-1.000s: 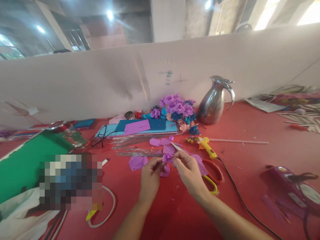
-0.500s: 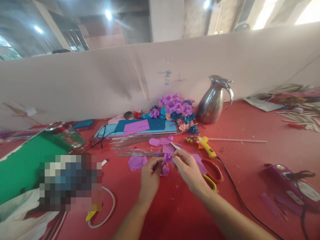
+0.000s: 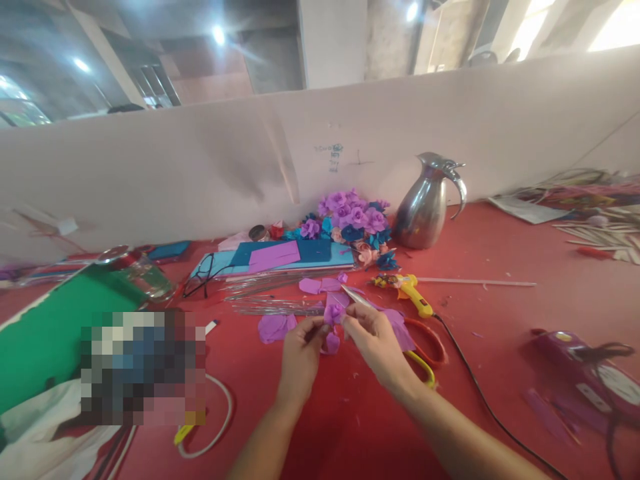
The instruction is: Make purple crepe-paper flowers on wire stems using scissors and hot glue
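A small purple paper flower (image 3: 335,313) is held between my two hands, over the red table. My left hand (image 3: 304,343) pinches it from the left, thumb and fingertips together. From the right my right hand (image 3: 373,337) grips its edge with bent fingers. Purple paper petals (image 3: 277,328) lie in a pile left of my left hand, and a loose petal (image 3: 330,344) lies just below the flower. Scissors (image 3: 424,368) with red and yellow handles lie partly under my right hand, their blade tips showing beyond it. Thin metal wires (image 3: 280,307) are spread behind my left hand.
A yellow glue gun (image 3: 416,297) lies right of my hands, its black cord (image 3: 475,383) running forward. Finished paper flowers (image 3: 353,212) and a steel jug (image 3: 425,203) stand by the partition. A purple power strip (image 3: 590,367) sits at right, a glass jar (image 3: 145,277) at left.
The flower has turned slightly between my fingers, its curled middle now facing me more. Both hands stay in nearly the same place.
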The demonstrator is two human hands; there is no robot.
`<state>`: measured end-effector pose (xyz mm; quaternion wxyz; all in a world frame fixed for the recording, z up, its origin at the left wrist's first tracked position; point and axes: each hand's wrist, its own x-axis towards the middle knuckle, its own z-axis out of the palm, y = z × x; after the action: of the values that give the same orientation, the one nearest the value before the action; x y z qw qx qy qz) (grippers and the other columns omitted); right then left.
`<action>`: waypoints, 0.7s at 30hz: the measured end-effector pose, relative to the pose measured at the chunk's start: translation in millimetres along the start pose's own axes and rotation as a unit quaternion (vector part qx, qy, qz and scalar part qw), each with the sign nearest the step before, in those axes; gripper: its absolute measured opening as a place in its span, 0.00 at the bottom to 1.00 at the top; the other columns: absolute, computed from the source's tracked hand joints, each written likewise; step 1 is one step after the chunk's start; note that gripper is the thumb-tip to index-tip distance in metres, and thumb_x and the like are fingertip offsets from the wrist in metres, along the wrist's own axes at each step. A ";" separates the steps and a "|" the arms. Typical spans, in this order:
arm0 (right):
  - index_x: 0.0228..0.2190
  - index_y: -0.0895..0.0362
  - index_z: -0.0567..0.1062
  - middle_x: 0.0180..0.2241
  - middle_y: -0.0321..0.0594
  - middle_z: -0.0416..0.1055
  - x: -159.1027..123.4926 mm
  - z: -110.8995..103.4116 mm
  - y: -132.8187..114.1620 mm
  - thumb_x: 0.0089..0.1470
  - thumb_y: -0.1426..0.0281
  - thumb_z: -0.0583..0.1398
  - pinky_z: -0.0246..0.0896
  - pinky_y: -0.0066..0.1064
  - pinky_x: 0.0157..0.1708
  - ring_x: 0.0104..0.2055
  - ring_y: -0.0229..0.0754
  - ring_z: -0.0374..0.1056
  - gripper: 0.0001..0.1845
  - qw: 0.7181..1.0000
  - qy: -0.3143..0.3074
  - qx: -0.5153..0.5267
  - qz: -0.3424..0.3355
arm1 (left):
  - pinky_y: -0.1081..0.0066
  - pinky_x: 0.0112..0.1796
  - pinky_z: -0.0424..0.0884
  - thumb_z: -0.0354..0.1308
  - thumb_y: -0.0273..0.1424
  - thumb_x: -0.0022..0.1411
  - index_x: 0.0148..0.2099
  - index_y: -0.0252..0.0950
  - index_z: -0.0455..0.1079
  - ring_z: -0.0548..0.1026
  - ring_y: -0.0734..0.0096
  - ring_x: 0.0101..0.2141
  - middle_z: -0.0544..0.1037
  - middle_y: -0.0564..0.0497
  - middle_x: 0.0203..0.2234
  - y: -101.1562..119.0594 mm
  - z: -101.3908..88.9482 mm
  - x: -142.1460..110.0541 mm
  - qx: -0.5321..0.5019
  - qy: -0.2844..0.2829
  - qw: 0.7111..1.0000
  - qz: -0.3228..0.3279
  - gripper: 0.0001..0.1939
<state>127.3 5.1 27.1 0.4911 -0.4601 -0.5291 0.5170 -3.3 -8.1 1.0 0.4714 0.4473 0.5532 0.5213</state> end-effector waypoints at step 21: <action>0.29 0.57 0.69 0.27 0.34 0.67 -0.4 9.8 15.2 0.45 0.69 0.61 0.58 0.29 0.30 0.28 0.37 0.62 0.07 0.991 0.044 -0.076 -0.099 | 0.78 0.24 0.58 0.64 0.33 0.50 0.28 0.34 0.72 0.60 0.80 0.22 0.67 0.57 0.19 -4.8 0.1 -2.5 -0.143 0.001 0.990 -0.013 0.08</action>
<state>117.3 4.4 12.1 0.5262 -0.4635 -0.5878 0.4035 -2.9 -10.9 -3.7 0.5364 0.3677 0.4792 0.5894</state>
